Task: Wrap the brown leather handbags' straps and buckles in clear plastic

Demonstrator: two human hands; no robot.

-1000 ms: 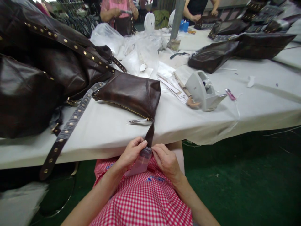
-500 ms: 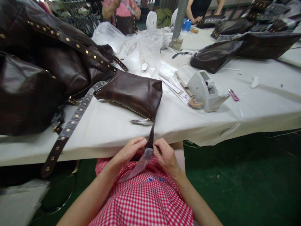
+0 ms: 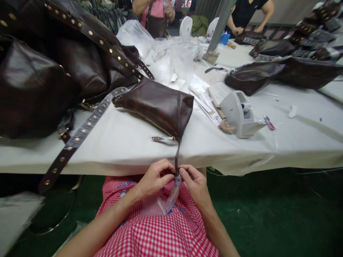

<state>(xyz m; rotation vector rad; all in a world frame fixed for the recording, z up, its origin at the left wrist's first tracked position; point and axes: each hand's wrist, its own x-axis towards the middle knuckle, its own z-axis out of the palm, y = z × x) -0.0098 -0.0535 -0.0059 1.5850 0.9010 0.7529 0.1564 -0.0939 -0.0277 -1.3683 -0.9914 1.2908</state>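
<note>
A dark brown leather bag [image 3: 158, 103] lies on the white-covered table, its gold zip along the near side. From its near right corner a narrow brown strap [image 3: 177, 155] hangs over the table edge toward my lap. My left hand [image 3: 159, 176] pinches the strap from the left, where clear plastic film [image 3: 174, 194] wraps its lower end. Opposite it, my right hand [image 3: 194, 182] pinches the same spot with thumb and forefinger. The film trails down over the red checked apron [image 3: 158, 232]. A small zip pull [image 3: 162, 139] in plastic rests beside the bag's corner.
Brown bags [image 3: 34, 89] are heaped at the left, with a studded strap [image 3: 77, 139] hanging over the edge. A grey tape dispenser [image 3: 238, 114] and pink snips [image 3: 269, 123] lie to the right. Plastic film [image 3: 171, 53] is piled behind. Two people stand across the table.
The view has shifted, so the table things appear further right. The strap now looks narrower and twisted edge-on between my fingers, and my hands have come closer together on it.
</note>
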